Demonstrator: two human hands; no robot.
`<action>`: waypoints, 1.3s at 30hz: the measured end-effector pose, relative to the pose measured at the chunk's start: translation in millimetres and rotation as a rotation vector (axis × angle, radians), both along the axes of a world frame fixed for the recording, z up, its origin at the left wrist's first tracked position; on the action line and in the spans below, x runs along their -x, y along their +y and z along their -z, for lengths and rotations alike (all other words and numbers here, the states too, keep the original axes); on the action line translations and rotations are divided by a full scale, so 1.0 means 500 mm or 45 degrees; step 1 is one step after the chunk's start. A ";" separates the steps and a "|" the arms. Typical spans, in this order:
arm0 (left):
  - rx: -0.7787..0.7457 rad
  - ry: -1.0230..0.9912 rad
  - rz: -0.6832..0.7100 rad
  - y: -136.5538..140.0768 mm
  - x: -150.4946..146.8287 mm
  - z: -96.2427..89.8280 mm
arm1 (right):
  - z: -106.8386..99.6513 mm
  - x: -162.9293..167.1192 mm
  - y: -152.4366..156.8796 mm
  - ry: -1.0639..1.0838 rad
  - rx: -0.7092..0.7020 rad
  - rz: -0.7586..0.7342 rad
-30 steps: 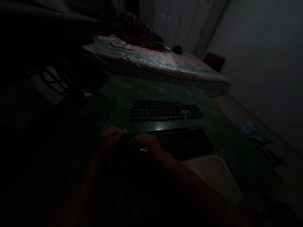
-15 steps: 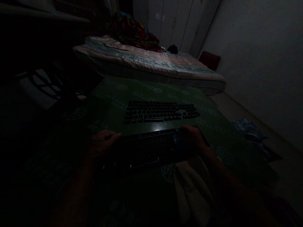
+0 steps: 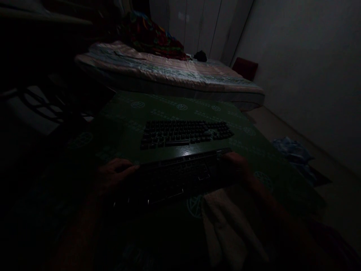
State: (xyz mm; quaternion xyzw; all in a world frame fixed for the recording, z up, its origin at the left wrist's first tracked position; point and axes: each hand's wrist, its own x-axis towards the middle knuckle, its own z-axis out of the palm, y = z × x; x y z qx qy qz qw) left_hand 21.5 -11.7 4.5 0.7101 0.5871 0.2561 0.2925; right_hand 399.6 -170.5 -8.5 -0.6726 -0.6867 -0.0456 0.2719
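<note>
In the dim head view, a black keyboard base (image 3: 169, 175) with its key openings showing lies tilted across the near part of the table. My left hand (image 3: 117, 173) grips its left end, the thumb along the upper edge. At the right end is my right hand (image 3: 237, 163), its fingers curled in over the corner. Darkness and blur hide what is in those fingers. Beyond the base, loose black keycaps (image 3: 177, 133) are laid out in keyboard order, with the long space bar in the front row. A pale crumpled cloth (image 3: 225, 226) lies below my right forearm.
The green printed table covering (image 3: 160, 103) spreads under everything. A bed (image 3: 169, 73) with a patterned red blanket (image 3: 152, 35) stands past the far edge. Dark wheel-like metalwork (image 3: 39, 103) is at the left. Bluish fabric (image 3: 291, 148) lies on the floor at right.
My right hand has slid rightward from over the keyboard base to its right end, uncovering more of it; the bluish patch by its fingers no longer shows. The whole view has shifted slightly.
</note>
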 end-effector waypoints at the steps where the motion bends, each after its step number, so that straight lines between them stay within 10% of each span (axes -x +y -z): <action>1: 0.009 0.013 -0.005 0.000 0.000 -0.001 | -0.001 0.000 0.000 0.055 0.004 -0.011; 28: 0.037 0.003 -0.059 -0.013 -0.008 -0.010 | -0.034 -0.014 -0.013 0.196 0.278 0.120; 34: 0.029 0.018 -0.065 -0.009 -0.007 -0.005 | -0.051 -0.043 -0.003 -0.047 0.241 0.385; 39: 0.059 0.030 -0.080 -0.008 -0.010 -0.007 | -0.039 -0.007 -0.010 0.012 0.290 0.225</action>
